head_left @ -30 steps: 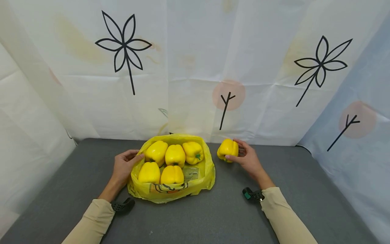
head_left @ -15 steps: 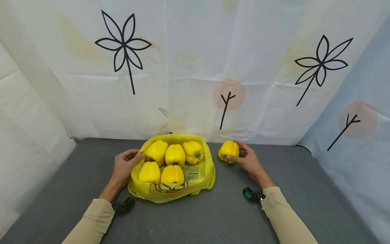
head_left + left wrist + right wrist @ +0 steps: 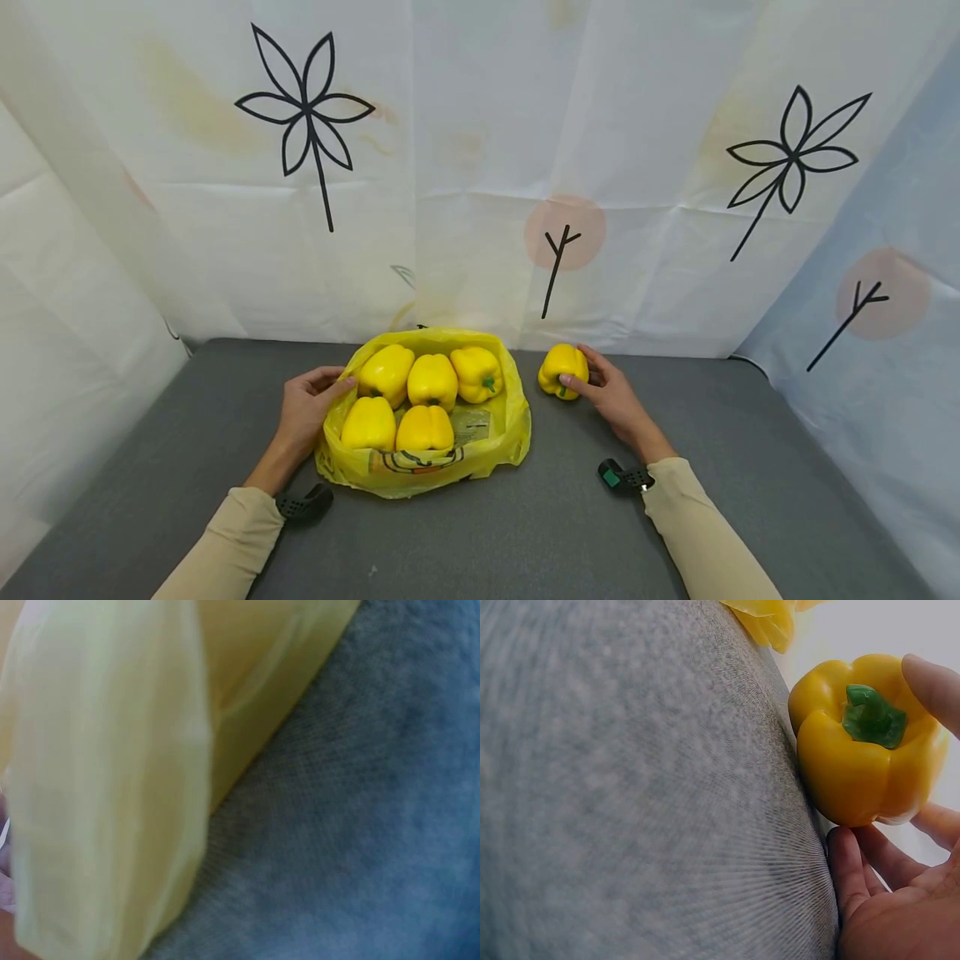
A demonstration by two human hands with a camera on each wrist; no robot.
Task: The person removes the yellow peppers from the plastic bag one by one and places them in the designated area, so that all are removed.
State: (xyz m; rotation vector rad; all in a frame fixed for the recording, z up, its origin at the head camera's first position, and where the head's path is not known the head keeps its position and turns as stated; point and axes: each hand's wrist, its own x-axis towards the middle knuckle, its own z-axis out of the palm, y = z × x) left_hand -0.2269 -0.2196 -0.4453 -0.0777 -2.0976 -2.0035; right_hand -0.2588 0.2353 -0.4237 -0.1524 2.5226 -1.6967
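Observation:
A yellow plastic bag (image 3: 513,425) lies on the table with its mouth rolled wide, and several yellow bell peppers (image 3: 432,382) sit inside it. My left hand (image 3: 302,410) pinches the bag's left rim, thumb over the edge. In the left wrist view the bag's folded side (image 3: 112,780) covers most of that hand. To the right of the bag, my right hand (image 3: 613,397) holds a single bell pepper (image 3: 563,371) between thumb and fingers. Its green stem (image 3: 873,718) faces the right wrist camera, and the pepper's underside is close to the tabletop.
The grey table (image 3: 480,550) ends at a white cloth backdrop (image 3: 480,167) printed with black flowers, right behind the bag and the single pepper. Cloth walls also rise at the left and right. Inside the bag, a dull patch (image 3: 472,426) shows at the front right.
The pepper at my right hand has shifted very slightly right and turned a little, and my thumb has moved up on it. My left hand and the bag have stayed in place.

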